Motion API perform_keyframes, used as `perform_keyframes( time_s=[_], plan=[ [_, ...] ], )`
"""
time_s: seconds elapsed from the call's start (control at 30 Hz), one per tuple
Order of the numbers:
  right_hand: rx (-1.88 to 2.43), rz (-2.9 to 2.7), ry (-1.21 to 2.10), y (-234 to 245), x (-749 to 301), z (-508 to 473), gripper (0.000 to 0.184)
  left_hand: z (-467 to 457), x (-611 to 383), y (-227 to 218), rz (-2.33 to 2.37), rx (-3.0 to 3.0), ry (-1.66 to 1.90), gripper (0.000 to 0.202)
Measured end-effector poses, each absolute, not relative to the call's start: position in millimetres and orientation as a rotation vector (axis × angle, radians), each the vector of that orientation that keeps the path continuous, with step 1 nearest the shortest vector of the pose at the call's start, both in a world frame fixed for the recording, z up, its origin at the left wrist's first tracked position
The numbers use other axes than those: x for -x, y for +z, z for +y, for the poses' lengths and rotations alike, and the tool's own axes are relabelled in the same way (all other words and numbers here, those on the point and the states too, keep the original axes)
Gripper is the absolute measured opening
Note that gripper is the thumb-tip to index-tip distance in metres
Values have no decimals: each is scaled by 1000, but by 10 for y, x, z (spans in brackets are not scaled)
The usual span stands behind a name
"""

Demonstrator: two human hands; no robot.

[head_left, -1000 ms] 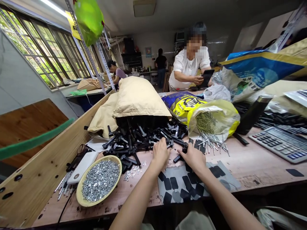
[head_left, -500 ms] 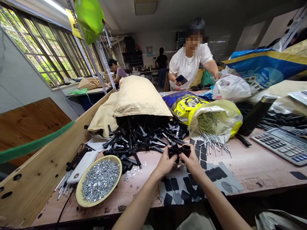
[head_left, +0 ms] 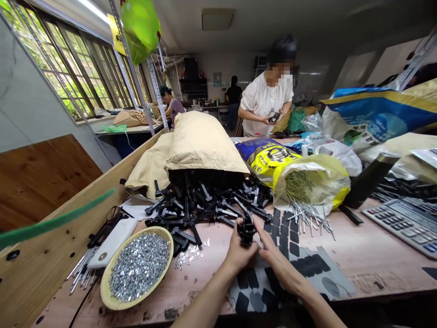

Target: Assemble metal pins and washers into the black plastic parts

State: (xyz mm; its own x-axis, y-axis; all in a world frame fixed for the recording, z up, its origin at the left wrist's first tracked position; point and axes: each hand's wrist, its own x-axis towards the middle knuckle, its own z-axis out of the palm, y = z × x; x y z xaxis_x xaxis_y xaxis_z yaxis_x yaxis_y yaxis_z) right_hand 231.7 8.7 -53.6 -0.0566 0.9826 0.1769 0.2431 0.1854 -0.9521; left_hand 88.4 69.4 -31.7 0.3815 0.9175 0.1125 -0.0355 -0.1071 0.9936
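Observation:
A black plastic part (head_left: 246, 231) with several prongs is held up just above the table. My left hand (head_left: 238, 251) is closed around its near left side. From the right, my right hand (head_left: 271, 250) presses its fingers along the same part, and its grip is partly hidden. Just beyond the hands lies a heap of black plastic pieces (head_left: 208, 207), spilling from the mouth of a beige sack (head_left: 208, 139). Dark rounded pads (head_left: 309, 265) on a grey sheet lie under and beside my right hand.
At left stands a yellow bowl (head_left: 106, 291) of small metal nuts, with loose nuts (head_left: 193, 255) beside it. A white phone (head_left: 111, 243) rests on metal rods. A yellow bag (head_left: 337, 182) of long screws, a calculator (head_left: 404, 225) and a dark bottle (head_left: 370, 180) sit right. A person (head_left: 266, 100) stands opposite.
The black part has turned from lying crosswise to upright, and my hands have come closer together around it. The person opposite has drawn an arm back from the white bag, bringing both hands together.

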Motion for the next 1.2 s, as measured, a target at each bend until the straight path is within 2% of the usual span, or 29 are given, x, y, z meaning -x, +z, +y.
perform_keyframes(
  time_s=[0.07,0.13,0.23,0.3,0.4,0.57,0.7,0.83,1.03,1.1,1.2],
  plan=[
    [1354,-1405,801,-617,-2491,255,62,690,-889,-284,884,-1334,1018,48],
    [1571,-1285,520,-748,-2669,499,61,687,-896,-258,928,-1275,1044,42],
    [1776,-1348,189,-932,-2859,811,48,693,-902,-255,976,-1277,1126,44],
    [1768,-1429,131,-965,-2899,887,37,704,-897,-252,995,-1260,1193,48],
    [1676,-1386,249,-801,-2843,795,36,714,-862,-187,1040,-1250,1216,48],
    [1396,-1186,729,-176,-2649,379,52,695,-797,-27,1078,-1371,1226,32],
    [1425,-1240,547,199,-2578,120,42,720,-797,-79,1084,-1371,1293,31],
    [1567,-1365,429,237,-2554,115,31,792,-833,-265,1108,-1243,1254,41],
    [1385,-1565,784,105,-2412,309,50,830,-931,-421,767,-1283,1178,47],
    [1343,-1538,854,151,-2375,310,53,803,-888,-341,677,-1305,1157,51],
    [1326,-1547,899,271,-2353,264,58,731,-779,-140,653,-1387,1157,45]
  ],
)
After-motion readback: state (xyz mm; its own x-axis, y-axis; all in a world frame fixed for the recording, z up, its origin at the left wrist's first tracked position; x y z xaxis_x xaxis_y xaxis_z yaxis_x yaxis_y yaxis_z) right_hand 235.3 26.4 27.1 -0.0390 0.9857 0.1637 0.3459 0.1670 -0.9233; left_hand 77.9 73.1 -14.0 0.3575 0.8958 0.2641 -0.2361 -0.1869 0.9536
